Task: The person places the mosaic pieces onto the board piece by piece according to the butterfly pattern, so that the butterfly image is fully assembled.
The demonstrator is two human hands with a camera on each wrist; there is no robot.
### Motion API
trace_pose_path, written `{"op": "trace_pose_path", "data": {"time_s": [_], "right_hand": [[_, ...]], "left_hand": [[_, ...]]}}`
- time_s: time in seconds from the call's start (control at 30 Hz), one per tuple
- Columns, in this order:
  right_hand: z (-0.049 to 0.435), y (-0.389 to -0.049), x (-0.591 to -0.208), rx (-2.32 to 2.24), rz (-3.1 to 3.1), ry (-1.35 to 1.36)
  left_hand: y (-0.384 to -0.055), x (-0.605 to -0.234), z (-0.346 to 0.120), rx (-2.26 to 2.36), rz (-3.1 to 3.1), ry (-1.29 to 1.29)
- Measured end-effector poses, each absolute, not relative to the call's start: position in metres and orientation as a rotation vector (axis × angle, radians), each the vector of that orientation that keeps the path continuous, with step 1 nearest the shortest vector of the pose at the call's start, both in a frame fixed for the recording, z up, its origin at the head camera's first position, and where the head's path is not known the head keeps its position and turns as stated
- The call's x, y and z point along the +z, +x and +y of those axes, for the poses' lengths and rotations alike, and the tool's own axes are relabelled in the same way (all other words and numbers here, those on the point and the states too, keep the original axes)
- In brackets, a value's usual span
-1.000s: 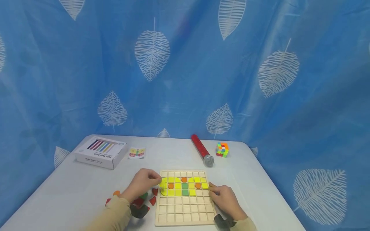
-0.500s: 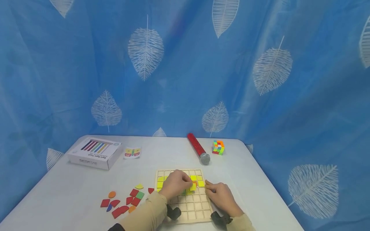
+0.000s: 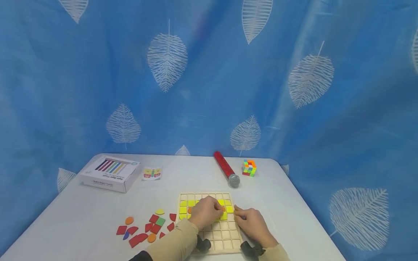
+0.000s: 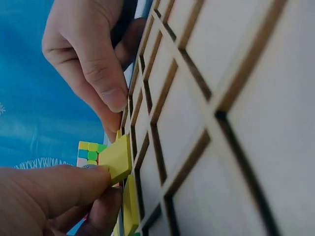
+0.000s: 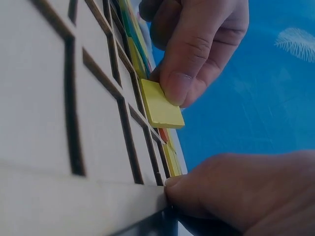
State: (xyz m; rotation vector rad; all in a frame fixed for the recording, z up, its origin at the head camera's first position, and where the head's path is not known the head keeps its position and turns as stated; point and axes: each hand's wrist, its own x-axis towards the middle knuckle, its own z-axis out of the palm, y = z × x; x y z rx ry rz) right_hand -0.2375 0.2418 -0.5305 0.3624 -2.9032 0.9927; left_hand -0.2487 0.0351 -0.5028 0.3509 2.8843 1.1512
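Note:
A wooden grid board (image 3: 225, 243) lies on the table with yellow, orange and green pieces set in its upper rows. Between thumb and fingers my left hand (image 3: 205, 212) pinches a yellow square tile (image 4: 116, 158). This tile is tilted, its lower edge right at the grid walls, as the right wrist view also shows. My right hand (image 3: 252, 222) grips the board's right edge, the thumb at the rim. Part of the upper rows is hidden behind the left hand in the head view.
Loose red, orange, green, blue and yellow pieces (image 3: 156, 228) lie left of the board. Behind are a white box (image 3: 111, 174), a pattern card (image 3: 152, 173), a red microphone (image 3: 225, 166) and a puzzle cube (image 3: 249, 168). A blue leaf-patterned curtain (image 3: 209, 90) hangs behind the table.
My left hand has moved from the board's left side rightward across it, and then slightly lower with the yellow tile. My right hand stays at the right edge. The head view has shifted slightly.

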Motion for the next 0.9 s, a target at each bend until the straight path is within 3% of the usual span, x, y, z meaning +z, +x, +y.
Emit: {"op": "trace_pose_path", "data": {"time_s": [0.43, 0.57, 0.73, 0.9], "right_hand": [[0.238, -0.236, -0.529, 0.978, -2.938, 0.291], [0.234, -0.235, -0.530, 0.976, -2.945, 0.283], [0.232, -0.236, -0.529, 0.969, -2.936, 0.266], [0.235, -0.235, -0.529, 0.984, -2.932, 0.231]], "left_hand": [[-0.247, -0.502, 0.024, 1.071, 2.946, 0.440], [-0.241, -0.495, -0.021, 1.108, 2.966, 0.321], [-0.234, -0.490, -0.102, 1.042, 3.011, -0.011], [-0.232, -0.501, -0.153, 1.063, 2.897, -0.194]]}}
